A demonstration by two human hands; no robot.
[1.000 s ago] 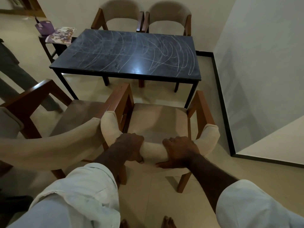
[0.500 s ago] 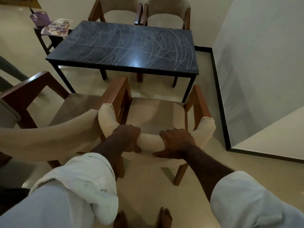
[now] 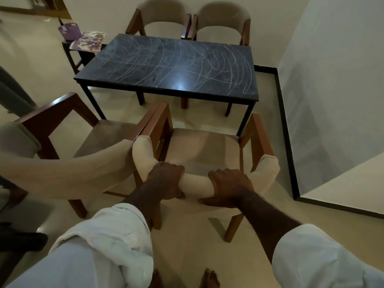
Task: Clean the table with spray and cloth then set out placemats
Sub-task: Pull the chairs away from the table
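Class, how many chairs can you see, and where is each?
4. Beyond the table: far left chair, far right chair. Nearer: near right chair, gripped by left hand and right hand; near left chair beside it.

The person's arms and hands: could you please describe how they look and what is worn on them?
Both arms wear a pale, whitish shirt. The left sleeve is rolled into a thick, creased cuff near the elbow; the right sleeve is pushed up likewise, forearms bare. The left hand and right hand show no gloves, watch or rings.
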